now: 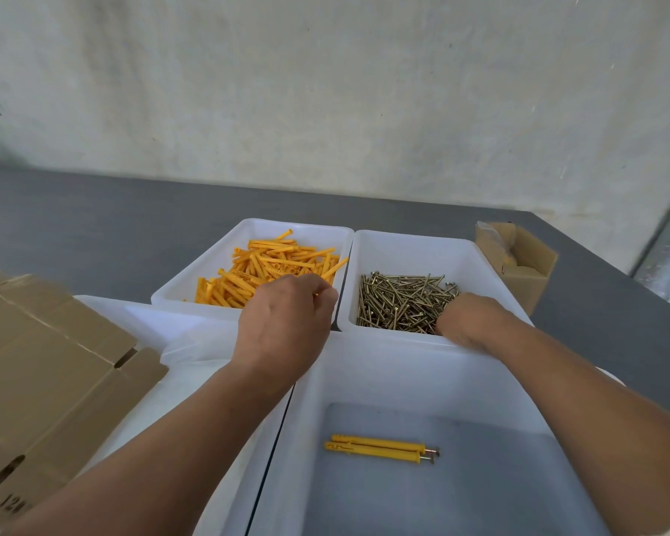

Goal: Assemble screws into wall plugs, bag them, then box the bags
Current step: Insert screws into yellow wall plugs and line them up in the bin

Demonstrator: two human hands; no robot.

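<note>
— Finished ones?
— 2 assembled plugs (380, 448) lay in the tub (403, 375) nearer than both hands.
— Hands?
— Left hand (287, 323) curled onto the wall plugs (271, 265), right hand (469, 319) blurred among the screws (399, 299); whether either held anything, I couldn't tell.

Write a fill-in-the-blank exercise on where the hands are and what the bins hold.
The left hand is at the heap of wall ____. The right hand is among the ____. The near bin holds ____ assembled plugs. The small cardboard box stands to the ____ of the screw bin.
Missing: plugs; screws; two; right.
</note>
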